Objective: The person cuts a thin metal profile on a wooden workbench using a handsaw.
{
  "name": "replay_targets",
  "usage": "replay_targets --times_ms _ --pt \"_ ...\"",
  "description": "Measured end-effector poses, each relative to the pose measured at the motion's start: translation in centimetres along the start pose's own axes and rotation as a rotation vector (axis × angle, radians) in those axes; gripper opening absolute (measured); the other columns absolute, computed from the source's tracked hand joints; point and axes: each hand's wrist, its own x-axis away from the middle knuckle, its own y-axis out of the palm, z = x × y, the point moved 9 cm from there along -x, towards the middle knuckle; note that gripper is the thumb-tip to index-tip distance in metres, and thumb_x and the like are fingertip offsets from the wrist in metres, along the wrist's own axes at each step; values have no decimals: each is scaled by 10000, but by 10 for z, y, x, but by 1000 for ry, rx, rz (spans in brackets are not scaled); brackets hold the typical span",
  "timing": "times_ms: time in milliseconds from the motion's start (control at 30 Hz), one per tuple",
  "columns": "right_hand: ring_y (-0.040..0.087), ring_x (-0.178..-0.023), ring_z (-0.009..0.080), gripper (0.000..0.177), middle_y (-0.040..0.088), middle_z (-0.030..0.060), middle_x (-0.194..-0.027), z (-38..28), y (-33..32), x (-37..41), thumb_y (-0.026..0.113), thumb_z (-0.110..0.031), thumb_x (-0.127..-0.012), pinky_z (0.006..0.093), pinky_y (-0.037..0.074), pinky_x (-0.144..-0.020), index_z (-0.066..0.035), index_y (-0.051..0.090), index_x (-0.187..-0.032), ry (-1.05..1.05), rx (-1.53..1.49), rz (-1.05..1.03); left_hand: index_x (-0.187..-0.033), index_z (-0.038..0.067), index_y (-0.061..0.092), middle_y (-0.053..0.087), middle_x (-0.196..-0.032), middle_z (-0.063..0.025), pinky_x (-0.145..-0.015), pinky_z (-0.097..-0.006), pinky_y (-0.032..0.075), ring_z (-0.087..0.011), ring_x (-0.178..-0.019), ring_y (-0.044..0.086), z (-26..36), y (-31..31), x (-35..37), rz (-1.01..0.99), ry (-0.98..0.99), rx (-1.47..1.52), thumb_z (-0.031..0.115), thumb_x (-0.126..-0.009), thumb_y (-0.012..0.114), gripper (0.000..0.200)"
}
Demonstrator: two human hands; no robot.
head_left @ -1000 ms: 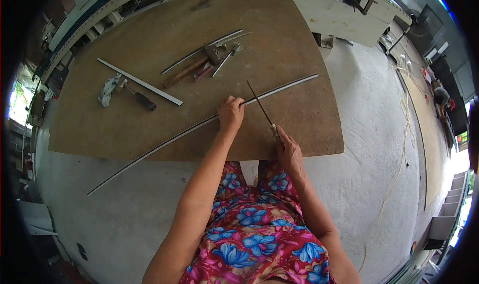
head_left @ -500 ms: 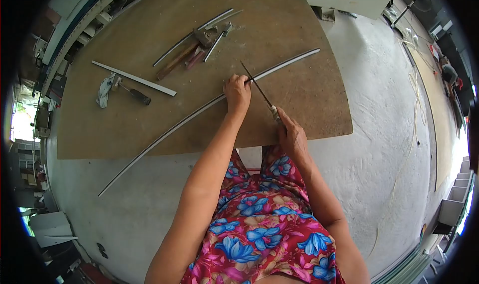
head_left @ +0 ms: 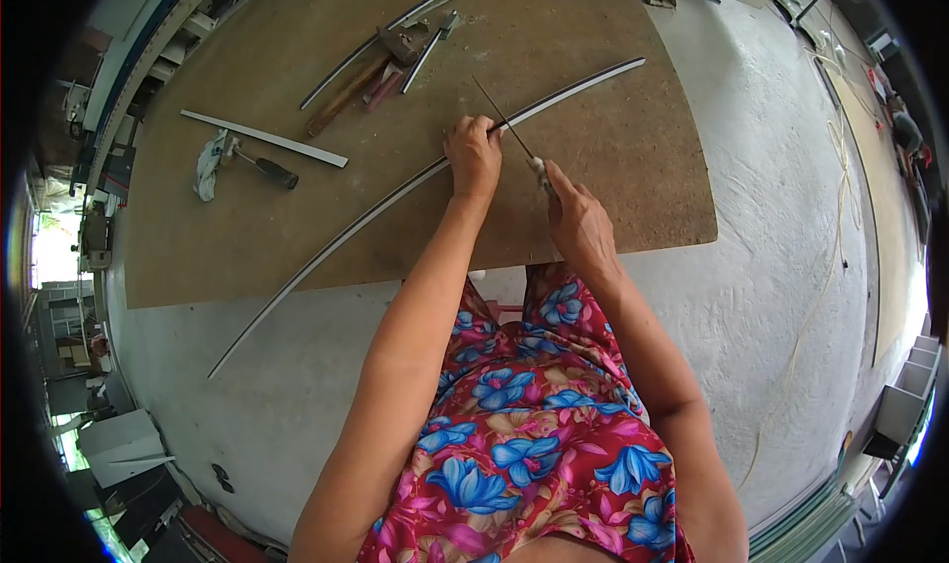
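Note:
A long, thin, light-edged strip (head_left: 336, 242) lies slantwise across the brown table, its lower left end hanging past the front edge. My left hand (head_left: 474, 156) is closed on the strip near its middle, pressing it against the tabletop. In my right hand (head_left: 581, 219) is a narrow-bladed saw (head_left: 513, 135), gripped by its pale, wrapped-looking handle. Just right of my left fingers, the blade crosses the strip. Its fine teeth, if any, are too small to make out.
A hammer (head_left: 348, 93) and short strips (head_left: 381, 44) lie at the back of the brown table (head_left: 633, 197). On the left are a flat pale strip (head_left: 264, 139), a dark-handled tool (head_left: 267, 171) and a crumpled wrapper (head_left: 209, 166). A cord (head_left: 806, 331) trails over the floor.
My right hand has pushed the saw forward, so more blade reaches beyond the strip. My left hand keeps its place on the strip. The whole view has shifted slightly.

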Motion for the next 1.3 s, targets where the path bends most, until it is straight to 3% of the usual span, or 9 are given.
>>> replay_targets --times_ms 200,433,567,833,933,1100,1200,1267,1300 --pt "627 -900 423 485 633 240 -970 -7 16 -30 520 -51 -874 477 491 -770 -152 519 -1348 -36 8 53 -882 76 645 614 -916 -95 -810 -449 446 -320 -944 577 3 -3 -1 12 37 25 126 -799 718 121" --pt "619 -926 433 474 636 257 -962 14 2 17 523 -35 -858 478 490 -789 -106 534 -1326 -66 -107 81 -877 85 656 619 -908 -94 -797 -454 451 -324 -921 584 7 -8 0 38 28 -5 107 -776 726 124" --pt "629 -896 438 477 626 252 -968 26 -2 30 501 -96 -885 489 502 -756 -184 509 -1354 -56 -96 49 -848 77 654 626 -883 -107 -754 -457 464 -341 -869 592 5 -8 -1 60 63 30 91 -759 731 118" --pt "624 -905 426 500 631 238 -974 7 19 -20 541 -76 -865 479 492 -774 -158 503 -1357 -15 -44 53 -871 67 632 606 -904 -93 -767 -455 458 -328 -903 584 2 -4 0 -9 49 -6 99 -814 694 90" --pt "624 -905 423 490 629 238 -956 2 22 -23 536 -79 -871 476 491 -772 -153 507 -1354 -26 -60 60 -827 28 615 593 -827 -141 -696 -446 452 -353 -796 582 10 -13 0 77 124 42 57 -774 720 121" --pt "631 -916 423 494 613 230 -976 15 5 18 471 -98 -897 480 497 -762 -188 483 -1383 -11 -52 0 -864 53 630 606 -878 -116 -772 -446 454 -335 -877 584 4 -6 -1 -1 58 21 92 -796 713 113" --pt "634 -916 418 531 612 221 -996 34 0 41 523 -114 -881 472 500 -764 -194 463 -1403 28 -69 -21 -884 66 637 611 -913 -108 -819 -446 452 -327 -926 583 -2 0 -4 -35 24 10 113 -812 706 109" --pt "637 -931 413 754 611 214 -1039 34 1 40 693 -109 -762 457 506 -783 -211 400 -1449 -17 -67 -50 -897 74 640 612 -941 -126 -838 -444 451 -333 -947 581 -2 0 -2 -52 11 -1 118 -814 710 117" --pt "637 -931 413 754 611 214 -1039 35 2 42 693 -109 -762 457 506 -783 -211 400 -1449 -14 -71 -49 -897 74 640 612 -941 -126 -838 -444 451 -333 -947 581 -1 -1 -1 -56 14 -3 118 -814 710 117"
